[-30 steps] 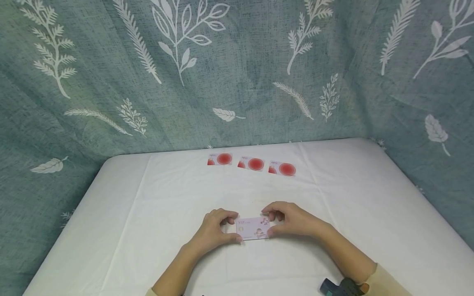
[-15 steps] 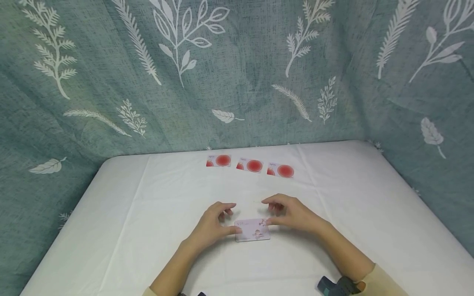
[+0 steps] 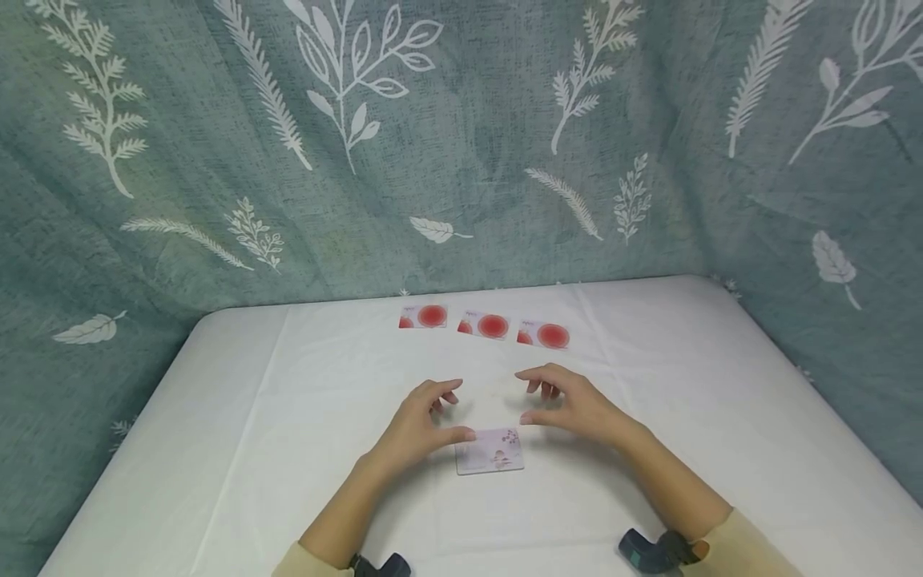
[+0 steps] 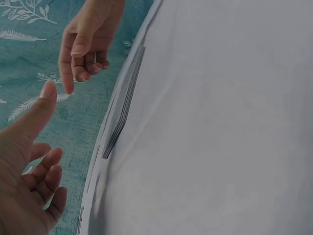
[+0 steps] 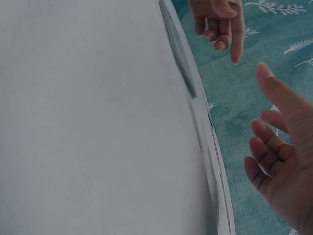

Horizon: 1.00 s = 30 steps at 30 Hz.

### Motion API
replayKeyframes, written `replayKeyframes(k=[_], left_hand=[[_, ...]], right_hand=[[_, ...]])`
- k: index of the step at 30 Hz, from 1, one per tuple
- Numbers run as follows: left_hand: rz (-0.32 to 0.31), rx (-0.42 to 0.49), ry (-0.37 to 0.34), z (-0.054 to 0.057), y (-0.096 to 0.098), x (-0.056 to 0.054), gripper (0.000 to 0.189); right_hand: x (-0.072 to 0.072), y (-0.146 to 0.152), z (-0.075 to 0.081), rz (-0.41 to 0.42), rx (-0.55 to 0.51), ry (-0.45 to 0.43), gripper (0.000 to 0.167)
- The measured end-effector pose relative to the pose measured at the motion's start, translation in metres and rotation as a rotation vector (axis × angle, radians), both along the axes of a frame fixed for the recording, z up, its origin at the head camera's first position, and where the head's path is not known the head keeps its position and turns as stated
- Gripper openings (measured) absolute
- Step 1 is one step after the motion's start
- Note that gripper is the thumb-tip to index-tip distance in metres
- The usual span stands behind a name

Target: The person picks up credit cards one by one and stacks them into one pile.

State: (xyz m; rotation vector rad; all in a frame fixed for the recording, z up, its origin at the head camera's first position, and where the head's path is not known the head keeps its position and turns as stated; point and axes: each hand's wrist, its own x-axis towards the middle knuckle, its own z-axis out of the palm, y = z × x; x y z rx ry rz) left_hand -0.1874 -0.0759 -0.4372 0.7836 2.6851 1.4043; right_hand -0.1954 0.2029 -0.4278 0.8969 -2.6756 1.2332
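Note:
A small stack of pale pink cards [image 3: 493, 457] with a floral print lies flat on the white-covered table, close to me. In the left wrist view the stack [image 4: 128, 105] shows its edge as several thin layers. My left hand [image 3: 418, 425] hovers at its left far corner, the thumb overlapping the corner from the head view, fingers loosely bent and holding nothing. To the right and beyond the stack, my right hand [image 3: 577, 407] is held off it, thumb and index finger spread apart. Both wrist views show gaps between hands and cards.
Three cards with red circles, a left one [image 3: 423, 316], a middle one [image 3: 484, 324] and a right one [image 3: 543, 334], lie in a row near the table's far edge. A green leaf-patterned curtain [image 3: 476, 160] hangs behind the white table [image 3: 324, 369].
Both hands have let go of the card stack and moved up and away from me. The stack stays on the table. The three far cards have not moved.

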Motion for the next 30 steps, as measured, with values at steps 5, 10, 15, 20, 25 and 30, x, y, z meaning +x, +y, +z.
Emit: replayKeyframes(k=[5, 10, 15, 20, 25, 30], left_hand=[[0.0, -0.027, 0.028, 0.003, 0.004, -0.007, 0.075], [0.016, -0.029, 0.068, 0.011, 0.012, -0.014, 0.075], [0.043, 0.0, 0.099, 0.019, 0.022, -0.021, 0.076], [0.067, -0.017, 0.079, 0.026, 0.031, -0.03, 0.075], [0.06, 0.018, 0.005, 0.028, 0.038, -0.043, 0.073], [0.045, 0.013, -0.033, 0.026, 0.044, -0.059, 0.071]], right_hand=[[-0.006, 0.006, 0.005, -0.043, 0.007, 0.008, 0.059], [-0.012, 0.011, 0.009, -0.077, 0.018, 0.02, 0.059], [-0.019, 0.017, 0.01, -0.097, 0.025, 0.04, 0.06], [-0.024, 0.023, 0.013, -0.121, 0.04, 0.055, 0.062], [-0.031, 0.028, 0.016, -0.154, 0.056, 0.082, 0.062], [-0.038, 0.032, 0.018, -0.196, 0.065, 0.117, 0.061]])
